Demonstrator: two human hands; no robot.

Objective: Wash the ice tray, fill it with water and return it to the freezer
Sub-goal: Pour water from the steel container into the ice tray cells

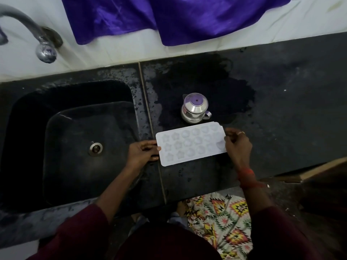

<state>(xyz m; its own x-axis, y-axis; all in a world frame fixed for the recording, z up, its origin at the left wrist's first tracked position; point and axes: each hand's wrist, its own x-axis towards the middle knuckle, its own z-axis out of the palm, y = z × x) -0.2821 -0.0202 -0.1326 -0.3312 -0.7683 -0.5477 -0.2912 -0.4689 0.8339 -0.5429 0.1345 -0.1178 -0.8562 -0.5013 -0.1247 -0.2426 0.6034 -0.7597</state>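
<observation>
The black speckled stone countertop (281,102) spreads beneath and beyond the fingers of both hands, with a dark wet patch (197,81) on it past the fingertips. To the outer side of the left fingers sinks the black square sink basin (71,132). Far beyond all the fingers, a shiny purple cloth (169,17) hangs against the white wall. Behind the right wrist, down on the floor, lies a patterned cloth in yellow, red and green (223,222). Between the two sets of fingers stretches the white plastic ice tray (191,144), with its star-shaped and round hollows facing up, just over the counter beside the sink's rim; whether it rests on the stone or is lifted cannot be told. The left hand (142,152) grips its left short edge, fingers curled round the rim. The right hand (237,143) pinches the right short edge, fingers bent onto it. Just beyond the fingertips, near the tray's far long edge, stands a small steel lidded pot with a side handle (195,107). Well beyond the left fingers curves the grey metal tap (37,36). The round metal drain (96,148) sits just outside the left knuckles. A gold ring (241,133) circles one right finger.
</observation>
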